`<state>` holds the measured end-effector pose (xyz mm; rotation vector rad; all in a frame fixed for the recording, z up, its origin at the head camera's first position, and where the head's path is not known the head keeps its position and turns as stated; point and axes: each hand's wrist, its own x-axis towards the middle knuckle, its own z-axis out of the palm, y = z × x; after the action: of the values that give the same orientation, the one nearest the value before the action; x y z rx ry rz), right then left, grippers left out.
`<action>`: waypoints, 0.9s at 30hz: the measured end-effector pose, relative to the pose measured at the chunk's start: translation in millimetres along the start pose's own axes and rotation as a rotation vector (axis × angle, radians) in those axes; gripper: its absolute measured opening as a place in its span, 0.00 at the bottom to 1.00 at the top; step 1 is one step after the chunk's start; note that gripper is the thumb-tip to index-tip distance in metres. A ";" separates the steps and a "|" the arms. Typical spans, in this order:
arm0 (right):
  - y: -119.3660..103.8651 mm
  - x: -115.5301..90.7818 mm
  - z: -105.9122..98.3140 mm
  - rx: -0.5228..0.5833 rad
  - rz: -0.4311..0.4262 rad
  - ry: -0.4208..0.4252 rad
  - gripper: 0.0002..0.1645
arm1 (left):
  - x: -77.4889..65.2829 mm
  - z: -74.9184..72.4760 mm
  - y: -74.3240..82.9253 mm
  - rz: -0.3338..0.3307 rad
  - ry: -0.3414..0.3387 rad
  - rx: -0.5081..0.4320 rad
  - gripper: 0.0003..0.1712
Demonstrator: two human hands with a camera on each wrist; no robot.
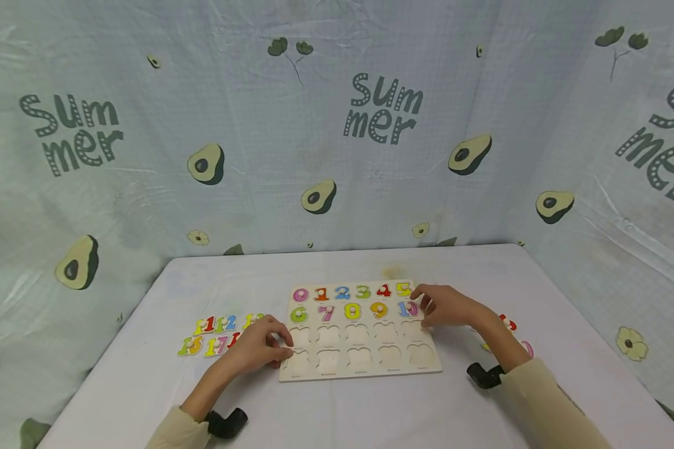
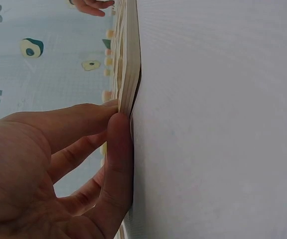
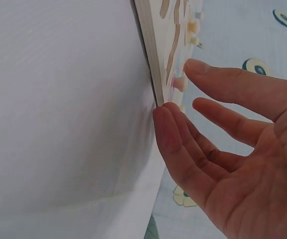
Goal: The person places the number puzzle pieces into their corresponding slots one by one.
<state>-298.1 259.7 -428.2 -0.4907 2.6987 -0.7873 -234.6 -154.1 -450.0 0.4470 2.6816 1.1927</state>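
Sleeves, two, beige: yours, entering at seven and five o'clock, a black fitting at each wrist.

Number board, one, pale wood: mid-worktop. Knobbed pieces 0 to 10 seated in two rows toward twelve o'clock; two rows of shaped recesses toward six.

Left hand, yours: at the board's nine o'clock, digits closed to the board's thickness, pinching its edge.

Right hand, yours: at about two o'clock, fingers loosely bent, tips touching the board's edge, thumb spread apart from them, nothing gripped.

Loose pieces, left group: nine o'clock, beyond your left hand; 11, 12, 16 and 17 legible, others partly hidden.

Loose pieces, right group: three o'clock, largely covered by your right forearm; numerals unreadable.

Fabric backdrop, pale, printed with avocados, flowers and "summer" lettering: ten o'clock round to two, behind the worktop.
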 end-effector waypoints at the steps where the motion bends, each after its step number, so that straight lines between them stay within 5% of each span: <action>1: 0.3 -1.6 0.5 -0.001 0.004 -0.001 0.31 | -0.1 -0.3 -0.1 0.001 0.002 -0.001 0.06; 15: -5.1 -22.7 4.8 0.053 0.071 -0.094 0.41 | 0.3 -2.4 1.7 0.014 -0.006 0.023 0.05; 27: -1.0 -26.5 8.2 0.053 0.058 -0.126 0.47 | -2.0 -18.4 5.1 -0.044 -0.015 0.012 0.08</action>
<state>-271.1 265.5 -429.6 -0.4331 2.5575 -0.7827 -236.7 -164.3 -433.9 0.3944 2.6730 1.1571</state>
